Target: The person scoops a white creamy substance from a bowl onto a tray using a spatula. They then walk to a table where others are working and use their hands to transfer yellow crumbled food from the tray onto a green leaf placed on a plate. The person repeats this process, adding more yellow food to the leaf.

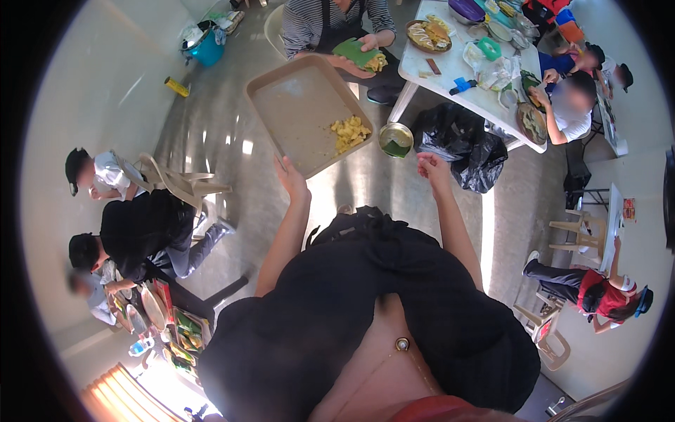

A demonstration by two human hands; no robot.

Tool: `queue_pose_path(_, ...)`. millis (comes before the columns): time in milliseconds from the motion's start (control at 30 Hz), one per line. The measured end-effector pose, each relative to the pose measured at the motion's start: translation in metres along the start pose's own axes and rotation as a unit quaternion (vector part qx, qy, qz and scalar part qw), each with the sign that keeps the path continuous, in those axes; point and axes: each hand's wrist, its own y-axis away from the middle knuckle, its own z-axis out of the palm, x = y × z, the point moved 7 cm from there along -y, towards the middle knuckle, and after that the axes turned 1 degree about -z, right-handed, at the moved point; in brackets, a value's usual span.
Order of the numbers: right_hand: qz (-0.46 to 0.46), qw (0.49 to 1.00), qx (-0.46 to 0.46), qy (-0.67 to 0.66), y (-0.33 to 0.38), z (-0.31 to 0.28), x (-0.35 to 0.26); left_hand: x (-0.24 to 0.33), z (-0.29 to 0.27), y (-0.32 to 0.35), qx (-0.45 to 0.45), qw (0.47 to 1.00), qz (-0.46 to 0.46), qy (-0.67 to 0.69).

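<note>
My left hand [292, 184] grips the near rim of a large tan tray [288, 116]. The tray is tilted in the picture, and a small heap of yellow food pieces [350, 133] sits in its right corner. My right hand [434, 171] has its fingers curled together; whether anything small is between them cannot be made out. Just beyond those fingers is a round metal bowl [395, 131] with a piece of green leaf [395, 148] in it. Across from me, a person in a striped top holds a folded green leaf [355, 53] with yellow food in it.
A white table [441, 70] at the upper right bears bowls, plates and plastic bags. Black plastic bags [474, 158] bulge below it. A blue bucket [205, 48] and a yellow can [177, 86] stand by the left wall. Several people sit at both sides.
</note>
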Motion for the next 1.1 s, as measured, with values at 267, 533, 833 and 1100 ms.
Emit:
queue_pose_path(267,0.01,0.999,0.004,0.042,-0.005,0.001,-0.004,-0.011,-0.017,-0.003,0.026,0.999,-0.018,-0.022)
queue_pose_path(533,0.03,0.997,0.052,0.047,-0.009,-0.023,-0.007,-0.01,-0.038,0.0,0.052,0.998,-0.016,-0.043)
queue_pose_path(833,0.051,0.998,0.033,0.012,-0.013,-0.007,0.017,-0.02,-0.045,0.002,0.044,0.999,-0.031,-0.009)
queue_pose_path(1100,0.045,0.997,0.001,0.061,-0.018,0.01,0.011,-0.006,-0.027,0.009,0.042,0.991,-0.085,-0.092)
